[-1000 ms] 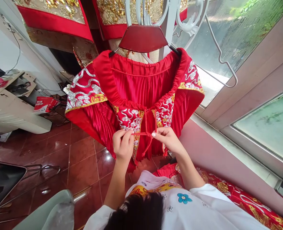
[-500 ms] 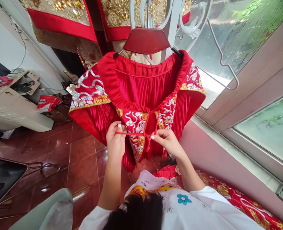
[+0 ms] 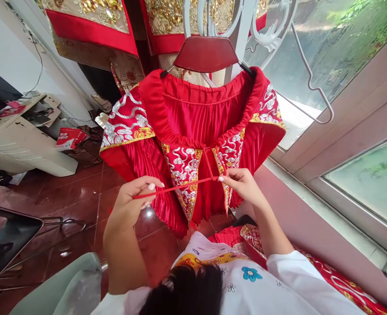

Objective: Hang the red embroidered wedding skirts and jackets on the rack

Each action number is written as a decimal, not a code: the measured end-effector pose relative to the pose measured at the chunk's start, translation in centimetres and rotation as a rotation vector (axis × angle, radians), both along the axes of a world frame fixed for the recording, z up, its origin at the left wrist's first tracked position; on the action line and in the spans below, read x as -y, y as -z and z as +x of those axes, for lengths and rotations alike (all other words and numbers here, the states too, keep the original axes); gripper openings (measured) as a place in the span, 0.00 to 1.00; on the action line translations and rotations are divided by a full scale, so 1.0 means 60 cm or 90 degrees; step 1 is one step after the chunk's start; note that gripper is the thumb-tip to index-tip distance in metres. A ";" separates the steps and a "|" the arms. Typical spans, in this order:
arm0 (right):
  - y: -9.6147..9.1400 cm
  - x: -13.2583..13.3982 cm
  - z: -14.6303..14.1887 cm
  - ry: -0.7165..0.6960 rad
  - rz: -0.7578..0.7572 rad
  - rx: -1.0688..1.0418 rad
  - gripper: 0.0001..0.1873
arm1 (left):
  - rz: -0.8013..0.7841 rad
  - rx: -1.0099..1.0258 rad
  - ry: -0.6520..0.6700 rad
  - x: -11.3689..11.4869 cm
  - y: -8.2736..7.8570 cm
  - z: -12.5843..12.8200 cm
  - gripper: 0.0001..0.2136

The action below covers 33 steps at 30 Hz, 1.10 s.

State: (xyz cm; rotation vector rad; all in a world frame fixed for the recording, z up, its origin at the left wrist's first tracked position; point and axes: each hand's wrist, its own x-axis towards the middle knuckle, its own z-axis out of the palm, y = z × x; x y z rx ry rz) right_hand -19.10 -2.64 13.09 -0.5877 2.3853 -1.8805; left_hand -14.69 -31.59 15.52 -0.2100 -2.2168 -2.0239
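Tiled floor [image 3: 81, 192] (glossy) beneath garment [image 3: 206, 116]

Hanging sequined garments [image 3: 90, 28] suggest a costume shop or workroom.

Consists of a dark red hanger [image 3: 206, 54] with black clips [image 3: 247, 70], holding up a pleated red garment [image 3: 193, 120] embroidered in silver and gold. Hangs over a reddish-brown tiled floor [image 3: 78, 197] bearing a pale cabinet [image 3: 32, 144] and black chair [image 3: 8, 236] at left.
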 end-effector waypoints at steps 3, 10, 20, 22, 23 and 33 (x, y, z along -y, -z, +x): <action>-0.022 -0.030 -0.011 -0.020 0.077 -0.032 0.18 | 0.086 -0.011 0.053 0.020 -0.019 0.003 0.14; -0.077 -0.110 -0.051 0.131 0.099 -0.194 0.16 | 0.162 -0.234 -0.310 0.049 -0.073 0.009 0.12; -0.053 -0.155 -0.131 0.314 0.208 -0.342 0.17 | -0.009 -0.325 -0.528 0.157 -0.049 -0.061 0.06; -0.043 -0.130 -0.133 0.309 0.329 -0.372 0.16 | -0.150 -0.318 -0.589 0.148 -0.023 -0.079 0.04; -0.039 -0.116 -0.132 0.316 0.399 -0.391 0.15 | -0.227 -0.316 -0.643 0.133 -0.011 -0.086 0.06; -0.047 0.018 -0.118 0.400 0.499 -0.611 0.22 | -0.558 -0.587 -0.569 -0.192 0.045 -0.103 0.08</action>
